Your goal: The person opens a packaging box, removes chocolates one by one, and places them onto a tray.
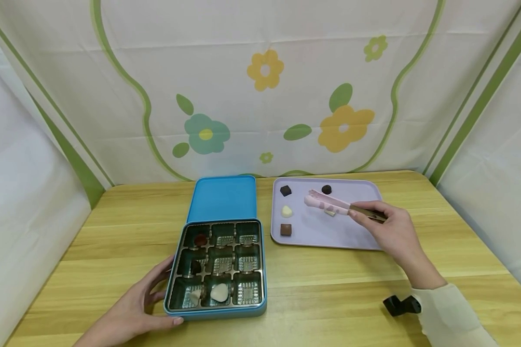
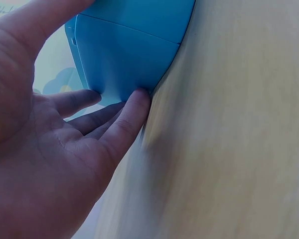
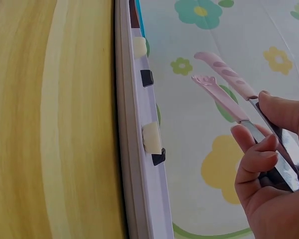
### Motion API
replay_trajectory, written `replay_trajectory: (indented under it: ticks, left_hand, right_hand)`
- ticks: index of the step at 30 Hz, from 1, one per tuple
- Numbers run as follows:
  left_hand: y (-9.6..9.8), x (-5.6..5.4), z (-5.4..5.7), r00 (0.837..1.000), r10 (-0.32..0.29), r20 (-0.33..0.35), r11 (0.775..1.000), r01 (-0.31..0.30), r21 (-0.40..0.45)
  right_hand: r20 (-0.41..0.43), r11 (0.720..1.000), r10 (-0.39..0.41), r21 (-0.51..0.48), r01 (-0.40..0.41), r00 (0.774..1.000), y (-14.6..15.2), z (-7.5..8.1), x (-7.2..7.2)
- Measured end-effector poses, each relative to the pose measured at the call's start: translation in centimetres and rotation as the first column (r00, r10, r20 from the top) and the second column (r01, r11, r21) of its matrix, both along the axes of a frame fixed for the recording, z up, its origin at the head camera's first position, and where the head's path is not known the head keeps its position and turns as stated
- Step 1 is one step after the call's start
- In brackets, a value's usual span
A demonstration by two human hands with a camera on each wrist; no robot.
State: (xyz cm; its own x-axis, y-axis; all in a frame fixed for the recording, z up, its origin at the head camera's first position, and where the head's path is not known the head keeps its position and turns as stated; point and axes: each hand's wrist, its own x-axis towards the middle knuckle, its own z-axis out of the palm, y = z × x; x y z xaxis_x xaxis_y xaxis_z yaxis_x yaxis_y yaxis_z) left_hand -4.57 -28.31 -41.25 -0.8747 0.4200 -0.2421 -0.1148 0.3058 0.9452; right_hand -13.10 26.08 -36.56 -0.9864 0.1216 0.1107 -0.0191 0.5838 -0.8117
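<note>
My right hand (image 1: 392,231) holds pink paw-tipped tongs (image 3: 226,87) by their metal handles. The tongs' arms stand apart above the lilac tray (image 1: 356,236), with nothing between their tips. On the tray lie a dark angular chocolate (image 1: 285,191), a dark round one (image 1: 326,189), a white one (image 1: 286,211), a brown square one (image 1: 285,230) and a pale piece (image 1: 330,211) partly hidden by the tongs. My left hand (image 1: 134,303) touches the blue tin (image 1: 221,315), straight fingers (image 2: 124,124) against its side, thumb at the front corner.
The tin's divided insert has a reddish-brown chocolate (image 1: 200,240), a dark one (image 1: 195,266) and a white one (image 1: 195,296) down its left column. Another white chocolate (image 1: 219,292) sits front middle. The blue lid (image 1: 221,197) lies behind. A black object (image 1: 401,305) is near my right sleeve.
</note>
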Motion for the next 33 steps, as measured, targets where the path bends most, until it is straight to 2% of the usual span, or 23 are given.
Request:
replay_trajectory:
  ticks: [8, 11, 14, 20, 27, 30, 33]
  left_hand:
    - [0.1, 0.0, -0.1, 1.0, -0.002, -0.005, 1.0, 0.002, -0.007]
    - [0.1, -0.1, -0.1, 1.0, 0.0, 0.0, 1.0, 0.0, -0.009]
    - [0.1, -0.1, -0.1, 1.0, 0.006, 0.005, 1.0, -0.005, -0.017]
    - [0.1, -0.2, -0.2, 1.0, 0.008, 0.01, 1.0, -0.008, -0.016]
    - [-0.1, -0.2, -0.2, 1.0, 0.006, 0.016, 1.0, -0.006, -0.012]
    - [-0.2, -0.3, -0.2, 1.0, 0.005, 0.016, 1.0, -0.004, -0.021]
    - [-0.2, -0.3, -0.2, 1.0, 0.004, 0.011, 1.0, -0.004, -0.027]
  right_hand:
    - [-0.048, 0.999, 0.021, 0.03, -0.02, 0.999, -1.1, 0.0, 0.4]
    - [-0.083, 0.997, 0.082, 0.016, -0.081, 0.993, -2.4, 0.1, 0.8]
    - [-0.125, 0.983, 0.177, -0.03, -0.183, 0.976, -4.1, 0.3, 1.3]
    - [-0.176, 0.921, 0.372, -0.049, -0.385, 0.911, -8.1, 0.5, 2.0]
    - [-0.167, 0.825, 0.547, -0.06, -0.562, 0.82, -12.0, 0.8, 2.7]
    - [-0.185, 0.775, 0.615, -0.035, -0.631, 0.766, -13.2, 1.0, 2.8]
    - [-0.21, 0.707, 0.694, 0.021, -0.706, 0.689, -14.2, 1.3, 2.8]
